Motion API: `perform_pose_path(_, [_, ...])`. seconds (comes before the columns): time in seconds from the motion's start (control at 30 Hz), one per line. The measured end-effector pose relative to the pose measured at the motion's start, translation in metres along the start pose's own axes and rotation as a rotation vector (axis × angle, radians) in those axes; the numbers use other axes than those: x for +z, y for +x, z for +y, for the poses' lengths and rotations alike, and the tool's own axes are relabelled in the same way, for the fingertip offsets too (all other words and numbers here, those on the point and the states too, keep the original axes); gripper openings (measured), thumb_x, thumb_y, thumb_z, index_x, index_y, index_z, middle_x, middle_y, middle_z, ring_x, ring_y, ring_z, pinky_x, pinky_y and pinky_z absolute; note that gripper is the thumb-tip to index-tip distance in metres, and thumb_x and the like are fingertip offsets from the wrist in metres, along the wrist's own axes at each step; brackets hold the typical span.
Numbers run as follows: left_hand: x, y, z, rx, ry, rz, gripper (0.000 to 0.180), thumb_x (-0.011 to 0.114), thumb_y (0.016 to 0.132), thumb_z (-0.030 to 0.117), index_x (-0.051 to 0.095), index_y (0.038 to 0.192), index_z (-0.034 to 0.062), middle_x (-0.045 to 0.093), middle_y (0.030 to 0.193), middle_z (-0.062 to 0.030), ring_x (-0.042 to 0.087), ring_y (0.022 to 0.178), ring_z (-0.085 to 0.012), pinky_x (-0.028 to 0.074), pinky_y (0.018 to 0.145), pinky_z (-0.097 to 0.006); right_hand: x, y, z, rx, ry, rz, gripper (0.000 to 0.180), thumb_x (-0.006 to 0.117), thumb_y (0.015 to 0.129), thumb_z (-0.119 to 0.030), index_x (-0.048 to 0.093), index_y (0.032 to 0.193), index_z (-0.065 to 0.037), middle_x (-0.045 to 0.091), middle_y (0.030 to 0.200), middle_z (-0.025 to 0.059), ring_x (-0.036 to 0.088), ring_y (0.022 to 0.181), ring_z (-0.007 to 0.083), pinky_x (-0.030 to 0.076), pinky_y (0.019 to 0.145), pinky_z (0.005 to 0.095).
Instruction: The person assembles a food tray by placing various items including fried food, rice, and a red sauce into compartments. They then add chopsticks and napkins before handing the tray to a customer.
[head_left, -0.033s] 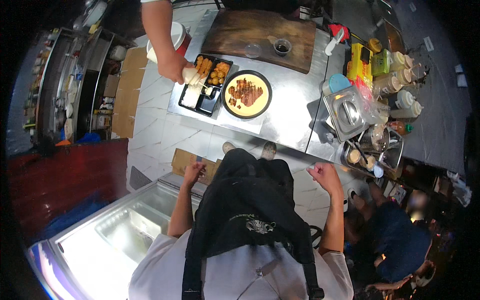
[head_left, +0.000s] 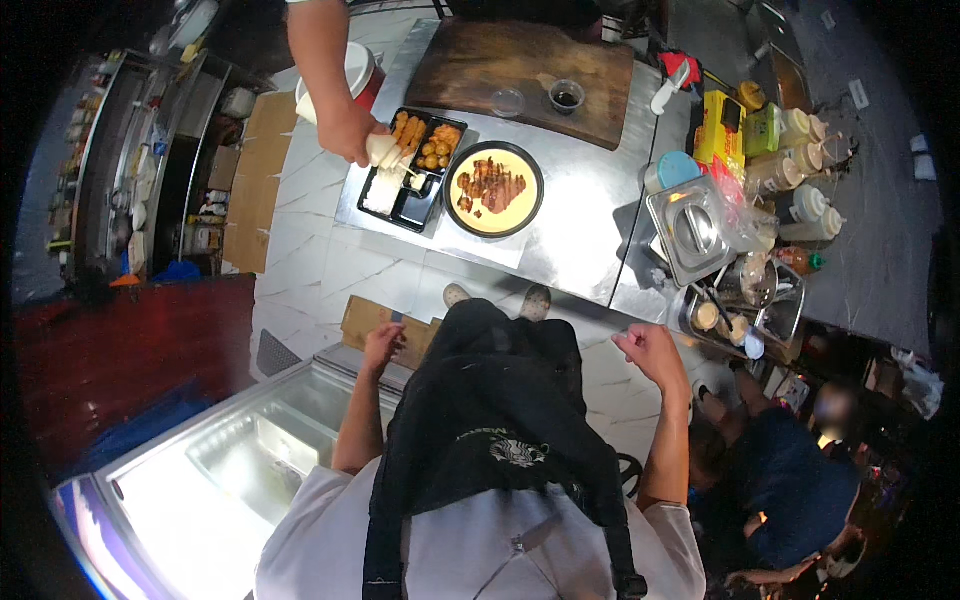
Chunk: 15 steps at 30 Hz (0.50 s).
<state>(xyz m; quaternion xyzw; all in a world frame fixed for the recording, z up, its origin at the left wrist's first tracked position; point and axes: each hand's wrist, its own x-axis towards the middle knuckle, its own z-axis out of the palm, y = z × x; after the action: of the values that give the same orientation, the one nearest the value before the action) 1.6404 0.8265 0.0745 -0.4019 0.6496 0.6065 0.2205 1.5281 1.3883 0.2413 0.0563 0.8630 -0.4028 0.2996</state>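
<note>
Holds left hand (head_left: 384, 345) half-curled in midair near cardboard (head_left: 362, 315), right hand (head_left: 648, 352) curled inward (how tightly, hard to tell).

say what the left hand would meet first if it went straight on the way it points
Probably the near edge of the metal table, by the black tray. Depth is unclear: the left hand could pass above the edge and meet the tray instead.
</note>
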Motion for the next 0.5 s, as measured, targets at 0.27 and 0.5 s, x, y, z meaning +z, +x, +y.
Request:
perform_pose_path(0.27, [-0.058,-0.096,-0.155,-0.350,-0.508,0.290,0.043,0.048,0.103,0.030,0.053,0.140,0.0097,0.061,0.133,-0.0115,0.062,0.115,-0.0257,0.049,0.093,-0.038,-0.007,0.029,-0.076,-0.344,-0.360,-0.080,0.037,0.063,0.093,-0.040,0.072,0.081,-0.006,0.070,0.081,0.0183,0.067,0.082,0.0416,0.053,0.076,0.0517])
perform_pose_path(0.5, [-0.035,-0.152,-0.208,-0.474,-0.572,0.450,0.042,0.052,0.102,0.026,0.052,0.140,0.0078,0.060,0.134,-0.0123,0.061,0.117,-0.0268,0.048,0.096,-0.038,0.008,0.073,-0.086,-0.282,-0.275,-0.189,0.022,0.067,0.088,-0.021,0.072,0.094,-0.001,0.072,0.094,0.0188,0.070,0.092,0.0377,0.055,0.082,0.0469])
